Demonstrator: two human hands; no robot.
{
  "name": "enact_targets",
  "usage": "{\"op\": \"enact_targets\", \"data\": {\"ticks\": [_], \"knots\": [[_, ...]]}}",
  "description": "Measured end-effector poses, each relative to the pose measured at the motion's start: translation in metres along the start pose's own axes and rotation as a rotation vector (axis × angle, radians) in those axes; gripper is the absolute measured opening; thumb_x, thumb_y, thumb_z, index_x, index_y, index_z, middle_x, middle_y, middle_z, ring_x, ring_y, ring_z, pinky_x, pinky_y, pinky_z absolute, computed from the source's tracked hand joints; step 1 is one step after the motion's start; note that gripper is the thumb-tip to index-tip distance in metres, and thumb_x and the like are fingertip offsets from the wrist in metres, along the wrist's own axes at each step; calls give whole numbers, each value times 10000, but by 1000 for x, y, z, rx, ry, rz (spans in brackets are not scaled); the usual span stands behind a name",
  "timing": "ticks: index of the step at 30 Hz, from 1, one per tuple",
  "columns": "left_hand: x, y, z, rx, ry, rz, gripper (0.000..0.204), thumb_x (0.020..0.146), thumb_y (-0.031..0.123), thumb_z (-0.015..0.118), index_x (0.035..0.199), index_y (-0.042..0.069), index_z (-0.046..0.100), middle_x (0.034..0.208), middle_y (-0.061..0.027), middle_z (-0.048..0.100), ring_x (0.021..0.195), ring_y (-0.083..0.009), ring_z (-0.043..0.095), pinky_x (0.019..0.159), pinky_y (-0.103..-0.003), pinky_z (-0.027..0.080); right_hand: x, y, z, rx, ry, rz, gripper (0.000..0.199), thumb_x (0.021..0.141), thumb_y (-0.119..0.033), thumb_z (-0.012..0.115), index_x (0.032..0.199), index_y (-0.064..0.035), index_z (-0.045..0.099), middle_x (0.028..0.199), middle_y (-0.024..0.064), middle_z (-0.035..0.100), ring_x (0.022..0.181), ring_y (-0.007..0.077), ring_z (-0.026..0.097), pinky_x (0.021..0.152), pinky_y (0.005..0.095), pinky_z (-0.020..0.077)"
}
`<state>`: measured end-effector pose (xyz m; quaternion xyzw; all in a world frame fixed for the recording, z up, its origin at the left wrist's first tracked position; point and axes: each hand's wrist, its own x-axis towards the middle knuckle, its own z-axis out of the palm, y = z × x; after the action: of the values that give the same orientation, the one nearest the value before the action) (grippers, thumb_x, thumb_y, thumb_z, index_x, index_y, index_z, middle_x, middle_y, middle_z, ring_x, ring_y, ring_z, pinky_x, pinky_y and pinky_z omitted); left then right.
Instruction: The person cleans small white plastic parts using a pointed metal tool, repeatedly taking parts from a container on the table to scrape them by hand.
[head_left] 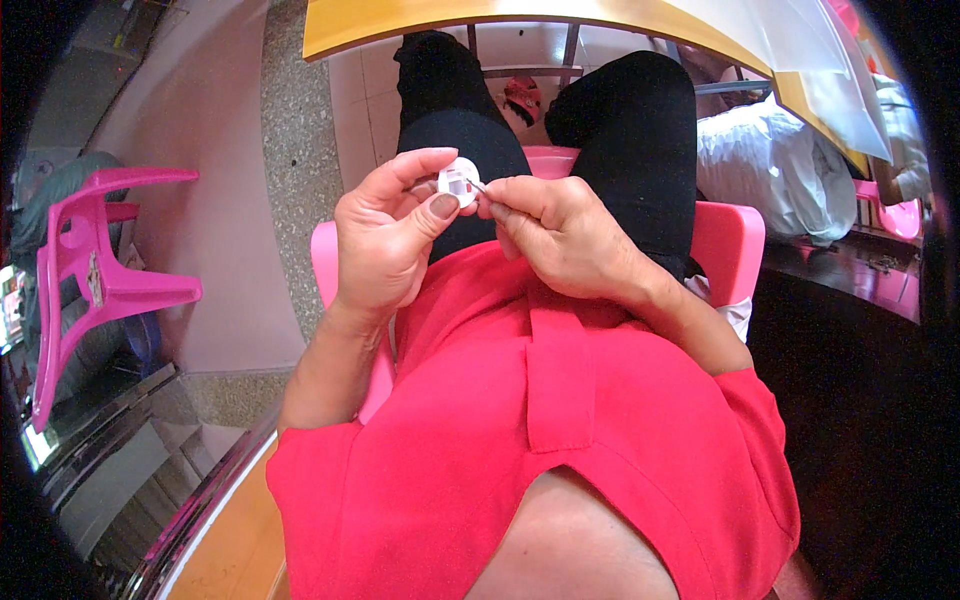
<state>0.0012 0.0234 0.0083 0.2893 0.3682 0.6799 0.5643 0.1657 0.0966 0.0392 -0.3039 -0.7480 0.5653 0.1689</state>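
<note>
Above my lap, my left hand (392, 215) pinches a small round white plastic piece (459, 182) between thumb and fingers. The piece has a squarish opening or recess in its middle. My right hand (560, 228) is closed, thumb against forefinger, around a short thin dark tool (477, 187). Its tip reaches to the right side of the white piece, at the opening. Most of the tool is hidden in my fingers, so its exact kind does not show.
A yellow-edged table (540, 22) stands ahead of my knees. I sit on a pink chair (735, 250). To the left is a pink plastic stool (95, 270); to the right, a large whitish plastic sack (775, 170). A pink object (550, 161) lies between my legs.
</note>
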Motion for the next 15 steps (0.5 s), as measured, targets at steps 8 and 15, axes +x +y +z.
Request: {"op": "enact_targets", "data": {"ticks": [8,15], "knots": [[0,1,0,13,-12,16,341,820,-25,641,1147,-52,551,1007,-138,631,875,-184,631,808,-284,520,-1,3,1,-192,55,-231,91,866,22,520,928,22,586,662,148,566,583,211,594,527,303,454],[-2,0,-2,124,-31,53,304,810,-39,647,1106,-54,579,1030,-105,590,887,-176,621,807,-281,521,-2,-2,0,-537,-3,-275,181,753,53,550,933,31,535,716,196,586,657,341,628,541,389,493]]}}
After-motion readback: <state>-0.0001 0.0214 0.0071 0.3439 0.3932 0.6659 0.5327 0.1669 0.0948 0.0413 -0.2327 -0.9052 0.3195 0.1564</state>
